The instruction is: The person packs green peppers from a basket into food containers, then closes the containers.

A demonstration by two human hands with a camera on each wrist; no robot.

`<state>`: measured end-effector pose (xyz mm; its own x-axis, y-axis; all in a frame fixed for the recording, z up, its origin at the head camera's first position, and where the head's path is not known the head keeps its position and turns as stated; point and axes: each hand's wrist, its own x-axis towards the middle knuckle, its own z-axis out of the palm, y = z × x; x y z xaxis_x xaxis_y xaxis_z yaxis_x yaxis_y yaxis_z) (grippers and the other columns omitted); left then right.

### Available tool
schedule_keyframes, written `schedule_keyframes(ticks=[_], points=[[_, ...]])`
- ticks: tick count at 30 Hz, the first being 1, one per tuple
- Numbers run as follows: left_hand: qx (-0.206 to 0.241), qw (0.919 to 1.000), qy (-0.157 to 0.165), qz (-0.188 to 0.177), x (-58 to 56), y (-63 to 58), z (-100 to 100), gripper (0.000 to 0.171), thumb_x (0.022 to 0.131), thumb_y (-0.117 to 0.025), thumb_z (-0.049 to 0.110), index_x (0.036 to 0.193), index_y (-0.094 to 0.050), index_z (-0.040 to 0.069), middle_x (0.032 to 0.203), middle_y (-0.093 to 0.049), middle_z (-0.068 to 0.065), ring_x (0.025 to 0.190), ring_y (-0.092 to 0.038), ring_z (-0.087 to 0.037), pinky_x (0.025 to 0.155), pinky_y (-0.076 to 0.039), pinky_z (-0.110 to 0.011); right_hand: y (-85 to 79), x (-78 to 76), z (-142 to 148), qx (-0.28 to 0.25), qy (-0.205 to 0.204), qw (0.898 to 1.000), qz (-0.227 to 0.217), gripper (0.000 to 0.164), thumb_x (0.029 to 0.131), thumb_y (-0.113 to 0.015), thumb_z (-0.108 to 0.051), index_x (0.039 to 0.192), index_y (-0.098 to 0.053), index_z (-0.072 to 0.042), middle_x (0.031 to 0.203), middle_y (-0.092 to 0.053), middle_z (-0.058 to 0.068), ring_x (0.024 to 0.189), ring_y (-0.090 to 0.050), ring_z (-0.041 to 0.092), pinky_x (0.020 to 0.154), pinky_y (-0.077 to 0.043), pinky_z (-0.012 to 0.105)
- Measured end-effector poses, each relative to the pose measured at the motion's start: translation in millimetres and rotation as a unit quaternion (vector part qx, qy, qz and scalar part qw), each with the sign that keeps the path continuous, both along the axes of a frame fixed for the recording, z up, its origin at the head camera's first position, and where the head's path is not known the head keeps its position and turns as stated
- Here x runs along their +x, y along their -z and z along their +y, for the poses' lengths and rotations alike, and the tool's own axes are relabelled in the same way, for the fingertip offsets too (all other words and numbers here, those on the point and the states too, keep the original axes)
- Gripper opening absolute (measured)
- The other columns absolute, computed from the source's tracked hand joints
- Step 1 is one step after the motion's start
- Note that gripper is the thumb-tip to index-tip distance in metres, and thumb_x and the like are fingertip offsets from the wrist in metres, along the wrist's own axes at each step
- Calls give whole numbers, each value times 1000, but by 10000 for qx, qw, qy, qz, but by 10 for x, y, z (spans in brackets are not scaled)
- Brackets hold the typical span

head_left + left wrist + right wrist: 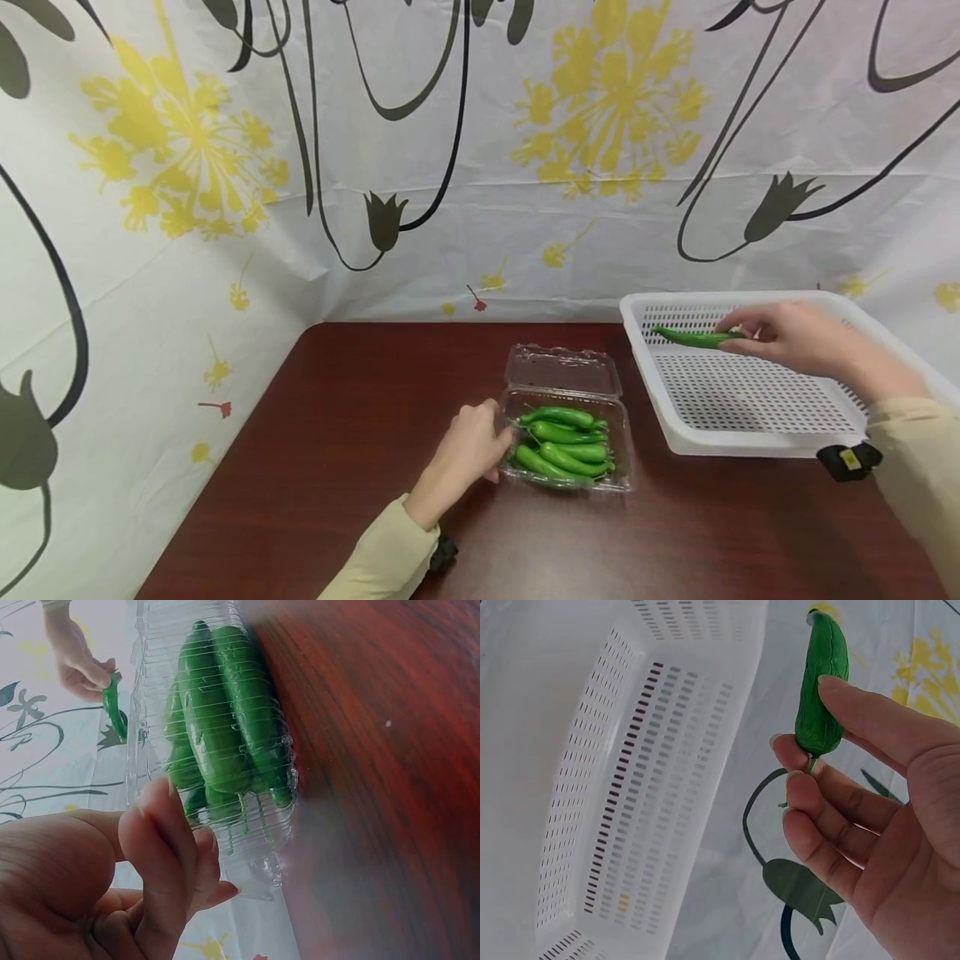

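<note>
A green chili pepper [693,337] is pinched by its stem end in my right hand [798,337], over the white plastic basket [678,433]. The right wrist view shows the thumb laid along the pepper [823,682] and fingertips at its stem. My left hand [468,442] grips the left side of a clear plastic clamshell box [630,467], its fingers curled at the wall. Inside lie several green chili peppers [577,452], side by side. Through the ribbed wall in the left wrist view, the peppers [214,720] show close to my fingertips.
The box's clear lid [562,371] is folded back, away from me. A dark red wooden table [360,417] bears box and basket. Behind it hangs a white patterned cloth [480,150], close against the table's far edge. The basket has slotted walls and floor.
</note>
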<state>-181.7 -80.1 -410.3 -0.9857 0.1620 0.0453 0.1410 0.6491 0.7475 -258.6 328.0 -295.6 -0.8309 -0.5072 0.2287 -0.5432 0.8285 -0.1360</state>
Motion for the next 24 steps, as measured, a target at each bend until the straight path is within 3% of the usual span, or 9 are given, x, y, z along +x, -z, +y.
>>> schedule_keyframes(ticks=[6,14,24], points=[[34,10000,6,-30,2,1,0,12,92,-64,3,100,-61,-5,65,-61,-7,33,-56,-11,35,-48,-28,15,53,-99,-47,73,9998,-170,21,87,-80,-17,107,-75,-13,76,-59,-9,60,-48,1,56,-43,28],[75,10000,10,-30,0,4,-1,9,92,-64,3,98,-61,-4,64,-60,-6,33,-56,-11,35,-48,-28,50,136,-227,-127,-111,9997,149,22,86,-81,-16,108,-76,-14,71,-53,-12,57,-43,-1,52,-38,25],[44,10000,8,-23,6,-4,2,8,92,-64,3,97,-60,-3,65,-60,-6,33,-56,-10,35,-48,-28,91,249,-330,-271,-145,9994,187,19,88,-79,-18,107,-75,-16,68,-51,-13,56,-40,1,50,-35,25]])
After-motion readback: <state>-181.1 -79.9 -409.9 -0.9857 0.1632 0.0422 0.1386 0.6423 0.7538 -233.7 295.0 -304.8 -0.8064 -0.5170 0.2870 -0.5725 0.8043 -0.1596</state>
